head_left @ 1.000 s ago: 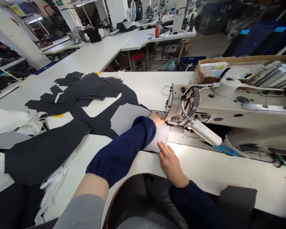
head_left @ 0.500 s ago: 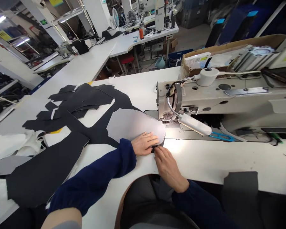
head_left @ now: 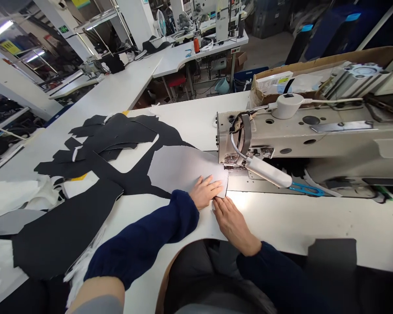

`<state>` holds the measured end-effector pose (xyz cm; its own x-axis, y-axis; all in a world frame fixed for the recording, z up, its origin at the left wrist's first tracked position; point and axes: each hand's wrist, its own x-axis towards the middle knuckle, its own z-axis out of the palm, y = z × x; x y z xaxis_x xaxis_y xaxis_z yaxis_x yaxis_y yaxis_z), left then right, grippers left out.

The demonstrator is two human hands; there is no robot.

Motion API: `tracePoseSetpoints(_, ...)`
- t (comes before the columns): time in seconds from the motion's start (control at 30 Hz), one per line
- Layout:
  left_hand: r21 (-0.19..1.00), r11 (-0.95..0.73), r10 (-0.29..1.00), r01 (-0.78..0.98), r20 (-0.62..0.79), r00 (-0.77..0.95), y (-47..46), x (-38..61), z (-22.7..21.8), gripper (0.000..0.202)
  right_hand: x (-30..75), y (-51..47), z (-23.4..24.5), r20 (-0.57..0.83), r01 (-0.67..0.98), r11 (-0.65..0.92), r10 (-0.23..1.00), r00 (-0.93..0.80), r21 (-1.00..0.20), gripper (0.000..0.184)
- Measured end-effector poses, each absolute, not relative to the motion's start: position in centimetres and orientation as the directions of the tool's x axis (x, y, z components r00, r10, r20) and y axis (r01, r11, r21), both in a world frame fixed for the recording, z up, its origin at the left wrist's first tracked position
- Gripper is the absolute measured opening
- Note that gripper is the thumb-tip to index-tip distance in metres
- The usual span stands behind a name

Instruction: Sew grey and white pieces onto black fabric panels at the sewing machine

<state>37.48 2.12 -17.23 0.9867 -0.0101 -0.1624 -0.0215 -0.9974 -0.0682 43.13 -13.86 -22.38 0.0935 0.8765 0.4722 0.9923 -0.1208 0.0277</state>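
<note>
The left hand (head_left: 205, 191) presses spread fingers on a grey perforated fabric panel (head_left: 180, 168) lying on the worktop (head_left: 281, 222), its edge reaching the sewing machine's presser foot (head_left: 232, 160), while the right hand's (head_left: 234, 226) closed-up fingers, perhaps pinching, meet its near edge, so uneven pressure could skew it.

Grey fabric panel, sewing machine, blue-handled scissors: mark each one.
Grey fabric panel (head_left: 180, 168): head view, on its bare middle, left of the hands.
Sewing machine (head_left: 294, 131): head view, on the top of its cream arm.
Blue-handled scissors (head_left: 306, 189): head view, on the blue handle.
</note>
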Motion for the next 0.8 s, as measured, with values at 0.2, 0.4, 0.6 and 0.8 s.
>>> tracePoseSetpoints(0.2, -0.033, -0.999, -0.036, -0.042, -0.166, 0.986, 3.3, 39.1, -17.1, 0.052, 42.8, -12.2, -22.2, 0.479, 0.991, -0.131, 0.870, 0.116, -0.003, 0.033)
tracePoseSetpoints(0.4, 0.048, -0.966, -0.258, -0.254, -0.248, 0.934, 6.0, 38.8, -16.1, 0.048, 40.9, -10.6, -22.7, 0.463, 0.989, -0.136, 0.874, 0.148, -0.060, 0.042)
tracePoseSetpoints(0.6, -0.016, -0.974, -0.216, -0.226, -0.232, 0.948, 5.7, 39.3, -16.6, 0.047, 41.8, -10.0, -23.1, 0.452, 0.986, -0.164, 0.877, 0.163, -0.037, 0.041)
tracePoseSetpoints(0.8, -0.061, -0.989, -0.121, -0.138, -0.223, 0.967, 5.8, 41.0, -16.3, 0.047, 43.4, -8.6, -23.0, 0.442, 0.979, -0.204, 0.880, 0.173, 0.022, 0.042)
